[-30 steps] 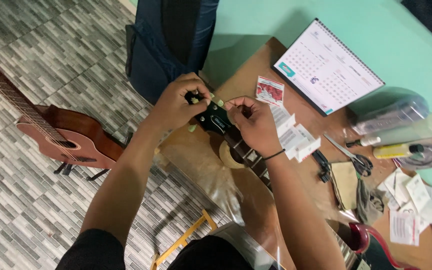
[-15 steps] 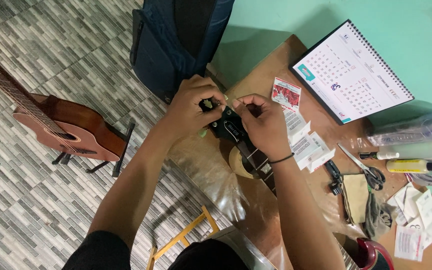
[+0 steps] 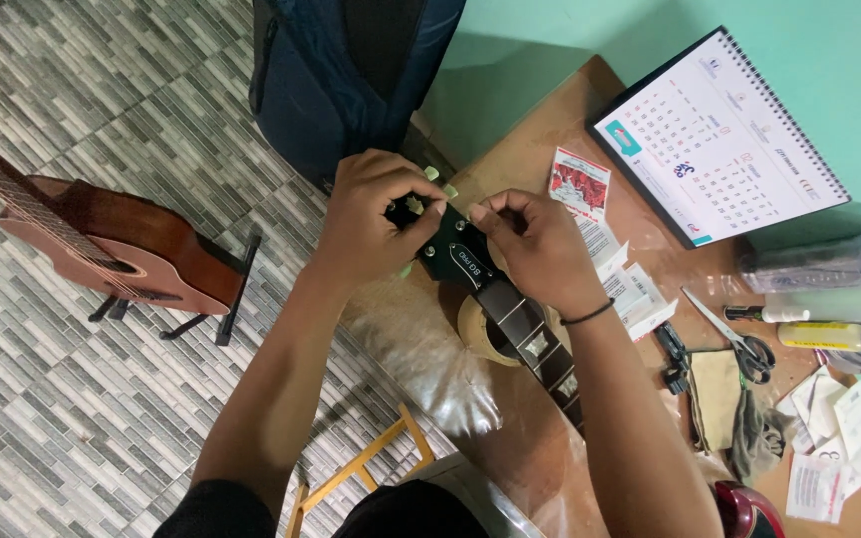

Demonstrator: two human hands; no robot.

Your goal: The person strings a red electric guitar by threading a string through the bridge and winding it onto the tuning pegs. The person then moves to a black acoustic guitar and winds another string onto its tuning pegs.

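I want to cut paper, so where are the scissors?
In the head view, the silver scissors with dark handles lie on the brown wooden table at the right, below the white spiral-bound desk calendar, right of the person's right hand.

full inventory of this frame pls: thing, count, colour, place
guitar headstock: 1, black, table edge, between both hands
guitar neck: 1, dark with pale inlays, running lower right
tape roll: 1, tan, under neck
acoustic guitar: 1, red-brown, on floor stand, left
gig bag: 1, navy, top centre
desk calendar: 1, white, upper right
scissors: 1, silver, right
paper packets: several, white and red, beside right hand
table: 1, brown
left hand: on headstock tuners
right hand: fingers pinched at headstock
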